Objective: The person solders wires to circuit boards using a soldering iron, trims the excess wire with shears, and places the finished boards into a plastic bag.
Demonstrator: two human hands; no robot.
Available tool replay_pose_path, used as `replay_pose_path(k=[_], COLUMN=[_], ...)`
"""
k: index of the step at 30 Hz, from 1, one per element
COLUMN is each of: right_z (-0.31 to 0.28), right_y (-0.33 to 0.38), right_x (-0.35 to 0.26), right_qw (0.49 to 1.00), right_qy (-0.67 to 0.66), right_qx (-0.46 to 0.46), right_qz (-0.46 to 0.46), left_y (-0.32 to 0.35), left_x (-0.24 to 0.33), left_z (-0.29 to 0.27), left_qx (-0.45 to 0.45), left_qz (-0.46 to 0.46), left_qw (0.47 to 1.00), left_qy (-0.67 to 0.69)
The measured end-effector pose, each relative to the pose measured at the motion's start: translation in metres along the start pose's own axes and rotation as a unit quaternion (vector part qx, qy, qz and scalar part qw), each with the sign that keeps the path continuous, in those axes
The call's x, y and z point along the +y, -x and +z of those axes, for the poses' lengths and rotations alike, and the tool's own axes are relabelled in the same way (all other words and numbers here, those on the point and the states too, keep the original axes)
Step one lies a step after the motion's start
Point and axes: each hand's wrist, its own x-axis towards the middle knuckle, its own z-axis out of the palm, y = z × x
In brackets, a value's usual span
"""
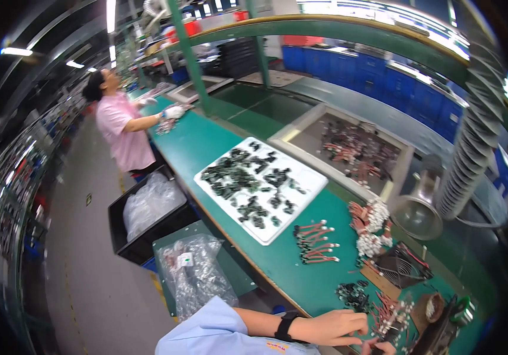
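My left hand [341,326], with a black band at the wrist, is over the green workbench near the bottom edge. Its fingers are curled and close together; whatever they grip is too small to make out. Just to its right, my right hand [379,348] shows only in part, fingers bent and nearly meeting the left ones; what it pinches is unclear. Beyond the left hand lies a heap of small black parts [354,294]. Beside both hands is a pile of short red wires with white connectors [391,315].
A white tray [261,238] holds many black parts; wired pieces [316,244] lie in rows beside it. Bundled wires [369,225], a small fan [399,266], and a duct hood [418,216] stand right. Left are a bagged bundle [197,275], a black bin [125,251], and a gloved co-worker [122,121].
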Motion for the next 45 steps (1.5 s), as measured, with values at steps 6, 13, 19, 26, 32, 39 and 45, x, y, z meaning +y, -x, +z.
replay_pose_path(k=[6,13,19,26,32,39,45], right_z=[-0.005,-0.018,-0.005,-0.005,-0.014,-0.025,-0.022], right_y=[-0.033,-0.015,-0.004,0.017,0.005,-0.001,-0.003], right_x=[-0.031,-0.032,-0.011,0.031,0.004,-0.026,-0.033], right_qw=[0.979,0.986,0.995,0.998,0.998,0.998,0.998], right_qy=[0.004,0.095,0.062,-0.046,0.031,0.052,0.052], right_qx=[-0.206,-0.139,-0.072,-0.042,-0.048,0.014,0.019], right_qz=[-0.010,0.016,0.028,0.017,-0.029,0.043,0.034], left_y=[0.003,-0.006,0.005,0.008,0.014,0.018,0.017], left_x=[-0.005,-0.002,-0.006,-0.003,-0.018,-0.049,-0.055], left_z=[-0.007,0.003,0.012,0.015,0.016,0.017,0.015], left_qx=[-0.066,-0.130,-0.077,-0.090,-0.048,0.058,0.064], left_qz=[0.013,0.028,0.013,0.021,0.011,-0.021,-0.020], left_qw=[0.987,0.979,0.988,0.988,0.983,0.940,0.927], left_qy=[-0.145,-0.155,-0.134,-0.124,-0.177,-0.336,-0.370])
